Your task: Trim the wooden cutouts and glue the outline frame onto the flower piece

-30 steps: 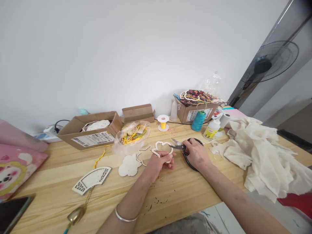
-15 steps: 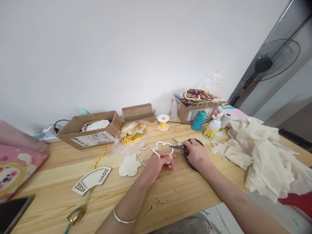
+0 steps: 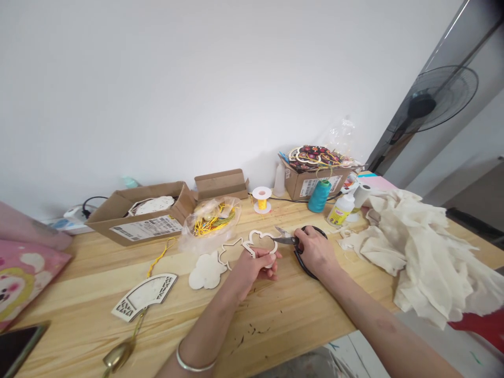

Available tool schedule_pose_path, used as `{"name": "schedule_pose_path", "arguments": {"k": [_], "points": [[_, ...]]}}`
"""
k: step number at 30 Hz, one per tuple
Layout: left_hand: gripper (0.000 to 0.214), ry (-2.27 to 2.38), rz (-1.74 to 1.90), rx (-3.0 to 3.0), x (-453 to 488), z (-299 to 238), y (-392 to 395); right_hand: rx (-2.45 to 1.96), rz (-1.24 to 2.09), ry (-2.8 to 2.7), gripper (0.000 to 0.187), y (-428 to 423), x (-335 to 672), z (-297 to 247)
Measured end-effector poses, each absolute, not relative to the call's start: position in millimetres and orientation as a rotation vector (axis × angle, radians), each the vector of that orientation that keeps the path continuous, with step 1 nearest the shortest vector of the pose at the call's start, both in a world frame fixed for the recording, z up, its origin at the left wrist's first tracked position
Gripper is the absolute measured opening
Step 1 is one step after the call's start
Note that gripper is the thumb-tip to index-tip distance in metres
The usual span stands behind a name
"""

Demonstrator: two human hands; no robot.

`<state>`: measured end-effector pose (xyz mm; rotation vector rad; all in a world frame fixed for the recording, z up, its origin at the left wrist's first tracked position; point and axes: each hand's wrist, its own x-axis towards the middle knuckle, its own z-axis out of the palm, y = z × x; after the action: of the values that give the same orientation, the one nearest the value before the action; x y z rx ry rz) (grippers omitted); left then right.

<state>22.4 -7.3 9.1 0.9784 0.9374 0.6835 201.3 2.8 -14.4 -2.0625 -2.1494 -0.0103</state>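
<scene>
Between the thumb and fingers of my left hand (image 3: 255,266) is a pale wooden cloud-shaped frame (image 3: 260,234), lifted off the table. My right hand (image 3: 315,249) grips the black handles of a pair of scissors (image 3: 289,239). The scissor blades are parted, and one tip meets or nearly meets the frame's right edge. Left of my left hand lie a star-shaped wooden cutout frame (image 3: 225,252) and a solid cloud-shaped piece (image 3: 207,271). A fan-shaped wooden pendant (image 3: 146,295) with yellow cord rests farther left.
Cardboard boxes (image 3: 137,231) stand along the wall, with a bag of yellow cords (image 3: 212,223) in front. A yellow thread spool (image 3: 262,202), teal thread cone (image 3: 319,197) and glue bottle (image 3: 340,210) are behind my hands. Cream cloth (image 3: 417,252) covers the right side.
The view has shifted slightly, so everything sits a little farther left and lower. My hands, the frame and the scissors keep nearly the same positions relative to each other.
</scene>
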Motion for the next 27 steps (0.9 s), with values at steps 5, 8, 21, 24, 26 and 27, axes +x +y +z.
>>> {"name": "schedule_pose_path", "arguments": {"k": [5, 8, 21, 24, 26, 27], "points": [[0.019, 0.964, 0.628, 1.002, 16, 14, -5, -2.03, -0.014, -2.167, 0.014, 2, 202, -13], [0.021, 0.93, 0.633, 1.026, 16, 13, -5, -2.0, 0.015, -2.175, 0.015, 2, 203, -11], [0.025, 0.867, 0.481, 1.108, 8, 12, 1, -1.906, -0.027, -2.255, 0.015, 0, 205, -12], [0.025, 0.876, 0.442, 1.121, 3, 15, 1, -1.888, -0.01, -2.262, 0.014, 0, 205, -13], [0.025, 0.872, 0.443, 1.117, 2, 15, 2, -1.89, 0.011, -2.26, 0.013, 0, 206, -13], [0.026, 0.867, 0.446, 1.114, 2, 14, 2, -1.893, 0.018, -2.255, 0.013, 0, 206, -13]]}}
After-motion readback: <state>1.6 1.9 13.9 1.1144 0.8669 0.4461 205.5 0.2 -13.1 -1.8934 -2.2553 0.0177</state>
